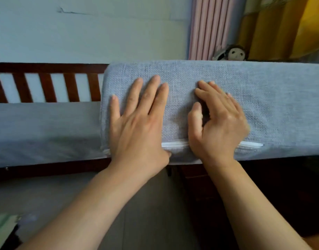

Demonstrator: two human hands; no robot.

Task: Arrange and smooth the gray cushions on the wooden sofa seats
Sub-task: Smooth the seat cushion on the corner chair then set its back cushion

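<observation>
Where woven gray cushion (263, 98) rounds, left hand (137, 127) presses flat.

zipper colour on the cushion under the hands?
White zipper along the gray cushion's near edge; head view.

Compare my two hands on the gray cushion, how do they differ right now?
The left hand lies flat with fingers straight and spread; the right hand has slightly bent fingers held closer together. The left hand looks sharp; the right hand is motion-blurred. Both rest on the gray cushion, their heels over its white zipper.
</observation>
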